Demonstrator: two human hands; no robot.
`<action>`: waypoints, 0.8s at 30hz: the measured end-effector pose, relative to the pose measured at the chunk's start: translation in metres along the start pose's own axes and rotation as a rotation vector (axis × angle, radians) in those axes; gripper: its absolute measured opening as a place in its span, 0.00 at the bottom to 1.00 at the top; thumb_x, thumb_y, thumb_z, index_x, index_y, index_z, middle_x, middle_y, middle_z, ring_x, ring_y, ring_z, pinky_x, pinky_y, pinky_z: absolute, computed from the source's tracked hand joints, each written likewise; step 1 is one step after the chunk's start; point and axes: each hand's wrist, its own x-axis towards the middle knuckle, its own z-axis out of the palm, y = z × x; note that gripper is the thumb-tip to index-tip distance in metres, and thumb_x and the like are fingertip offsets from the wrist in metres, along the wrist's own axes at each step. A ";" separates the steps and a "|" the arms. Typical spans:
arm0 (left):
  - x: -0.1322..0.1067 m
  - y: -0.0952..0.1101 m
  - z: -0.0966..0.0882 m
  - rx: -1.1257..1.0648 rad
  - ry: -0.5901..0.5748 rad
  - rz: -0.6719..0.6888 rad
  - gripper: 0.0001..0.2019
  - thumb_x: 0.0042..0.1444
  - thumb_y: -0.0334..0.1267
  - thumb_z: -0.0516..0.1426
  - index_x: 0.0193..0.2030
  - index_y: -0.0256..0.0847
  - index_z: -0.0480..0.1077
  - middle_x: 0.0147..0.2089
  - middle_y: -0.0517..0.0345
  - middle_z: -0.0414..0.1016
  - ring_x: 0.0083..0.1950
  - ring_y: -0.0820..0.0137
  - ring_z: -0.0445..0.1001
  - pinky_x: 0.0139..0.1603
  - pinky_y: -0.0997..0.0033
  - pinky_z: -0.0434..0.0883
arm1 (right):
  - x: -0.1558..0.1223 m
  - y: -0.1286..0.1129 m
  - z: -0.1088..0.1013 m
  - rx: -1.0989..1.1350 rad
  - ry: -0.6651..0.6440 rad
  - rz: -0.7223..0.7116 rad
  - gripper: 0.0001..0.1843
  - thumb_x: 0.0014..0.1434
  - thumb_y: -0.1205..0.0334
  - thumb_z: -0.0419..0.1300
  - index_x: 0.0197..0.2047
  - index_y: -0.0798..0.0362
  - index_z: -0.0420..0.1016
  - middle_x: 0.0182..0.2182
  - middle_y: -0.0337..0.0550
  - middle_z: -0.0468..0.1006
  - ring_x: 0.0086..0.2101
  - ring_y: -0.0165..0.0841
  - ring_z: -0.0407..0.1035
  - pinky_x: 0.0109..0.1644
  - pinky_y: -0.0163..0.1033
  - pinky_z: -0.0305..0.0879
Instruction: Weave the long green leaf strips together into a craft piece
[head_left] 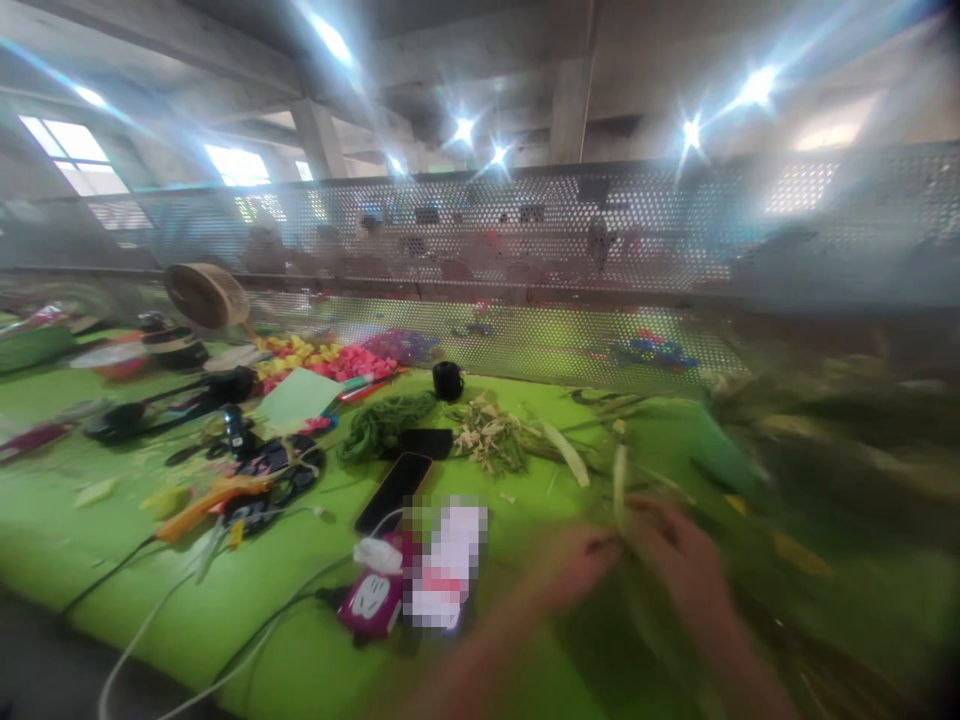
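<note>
A long, pale green leaf strip (619, 480), like a piece of corn husk, stands roughly upright between my two hands. My left hand (581, 562) reaches in from the left, its fingers closed at the strip's lower part. On the other side, my right hand (675, 545) has its fingers bent around the same strip. Both hands are smeared by motion, so fingertip detail is lost. Behind them lie a loose pale strip (568, 455) and a heap of shredded husk pieces (491, 435). A dark, blurred pile of leaves (817, 420) is to the right.
The green table (315, 640) holds a black phone (395, 492), a pixelated lit phone (450, 570), a purple power box (371, 600) with cables, an orange glue gun (214, 505), green yarn (386, 420) and pink-yellow petals (360, 370). A perforated screen (487, 330) rises behind.
</note>
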 end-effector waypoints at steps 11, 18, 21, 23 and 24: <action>0.005 0.001 0.001 -0.045 0.247 0.054 0.09 0.53 0.36 0.55 0.35 0.37 0.76 0.38 0.53 0.74 0.41 0.65 0.68 0.46 0.65 0.65 | -0.002 -0.002 0.010 0.182 -0.259 0.079 0.17 0.47 0.47 0.60 0.35 0.51 0.75 0.28 0.42 0.79 0.30 0.36 0.71 0.34 0.38 0.67; 0.005 -0.010 0.000 -0.018 0.241 0.012 0.09 0.49 0.31 0.56 0.37 0.37 0.75 0.37 0.54 0.76 0.38 0.67 0.70 0.45 0.67 0.67 | 0.002 -0.001 0.007 0.216 -0.245 0.152 0.16 0.41 0.49 0.64 0.30 0.51 0.75 0.21 0.39 0.75 0.29 0.37 0.70 0.28 0.36 0.64; 0.005 -0.011 -0.001 -0.120 0.157 -0.004 0.12 0.49 0.30 0.55 0.41 0.36 0.74 0.40 0.53 0.77 0.42 0.65 0.72 0.47 0.66 0.67 | 0.004 0.006 0.007 0.247 -0.210 0.206 0.15 0.39 0.49 0.65 0.27 0.52 0.75 0.21 0.39 0.75 0.27 0.36 0.70 0.28 0.36 0.63; 0.004 -0.007 -0.003 -0.162 0.083 -0.001 0.14 0.49 0.28 0.55 0.42 0.35 0.74 0.41 0.52 0.77 0.44 0.64 0.72 0.49 0.65 0.66 | 0.004 0.009 0.008 0.276 -0.182 0.235 0.16 0.38 0.49 0.66 0.26 0.52 0.74 0.21 0.39 0.76 0.26 0.35 0.70 0.28 0.36 0.63; 0.004 -0.005 -0.004 -0.173 0.055 -0.011 0.14 0.49 0.28 0.54 0.42 0.36 0.74 0.41 0.53 0.77 0.45 0.63 0.72 0.50 0.64 0.66 | 0.005 0.009 0.008 0.288 -0.168 0.244 0.16 0.37 0.49 0.66 0.26 0.52 0.74 0.21 0.40 0.76 0.26 0.35 0.70 0.27 0.36 0.63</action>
